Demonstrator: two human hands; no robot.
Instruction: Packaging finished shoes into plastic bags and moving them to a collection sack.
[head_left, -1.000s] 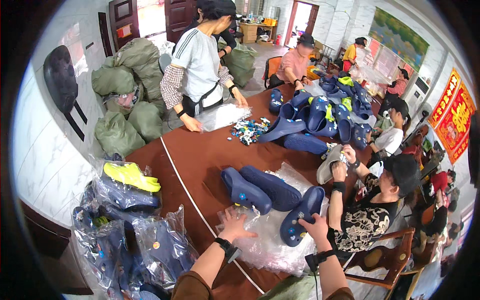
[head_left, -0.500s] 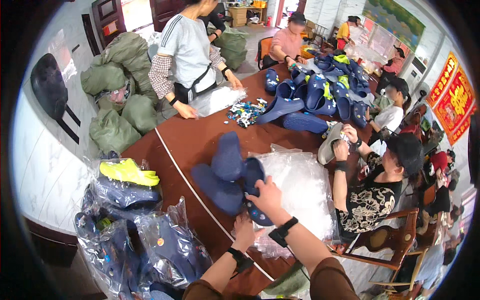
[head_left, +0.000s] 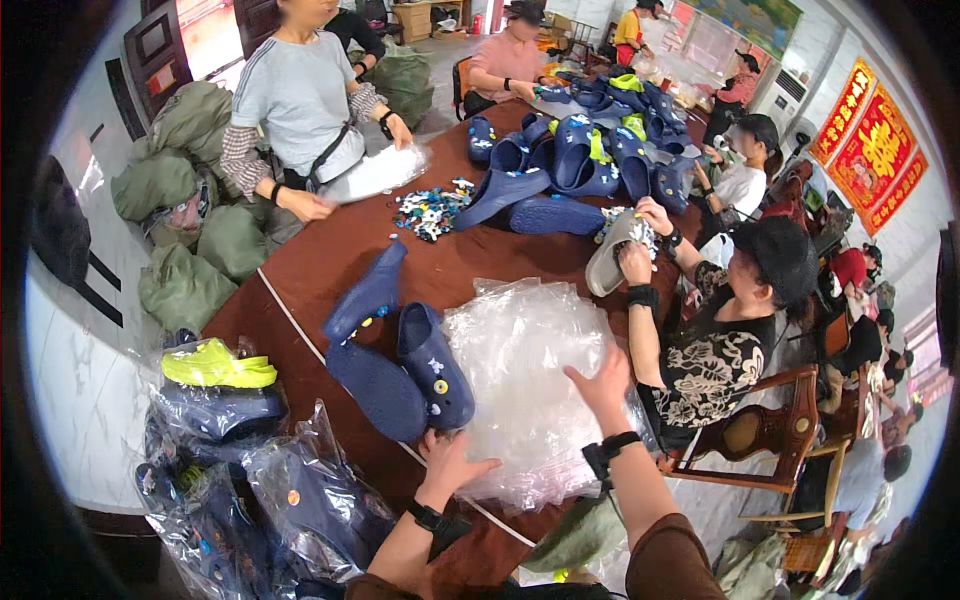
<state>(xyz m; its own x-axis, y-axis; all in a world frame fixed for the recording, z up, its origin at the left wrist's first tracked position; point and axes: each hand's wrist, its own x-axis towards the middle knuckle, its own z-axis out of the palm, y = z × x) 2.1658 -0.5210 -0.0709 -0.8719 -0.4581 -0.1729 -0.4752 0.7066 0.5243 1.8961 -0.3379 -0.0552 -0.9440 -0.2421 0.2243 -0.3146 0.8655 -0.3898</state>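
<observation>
A stack of clear plastic bags lies on the brown-covered table in front of me. Over its right side my right hand is open, thumb and fingers apart, holding nothing. My left hand is open at the stack's lower left corner, its fingertips by the toe of a navy clog with small charms on it. Left of that clog another navy clog shows its sole. A third navy clog rests tilted on its side behind it, a few charms showing at its lower edge.
Bagged clogs are piled at the lower left, one lime-green pair on top. Loose charms and a heap of navy clogs lie farther back. A co-worker on the right holds a grey clog; another handles plastic bags.
Both hands have let go of the navy clogs. My right hand has moved right, over the bags. The clogs now lie apart, one tipped on its side. The view has shifted slightly.
</observation>
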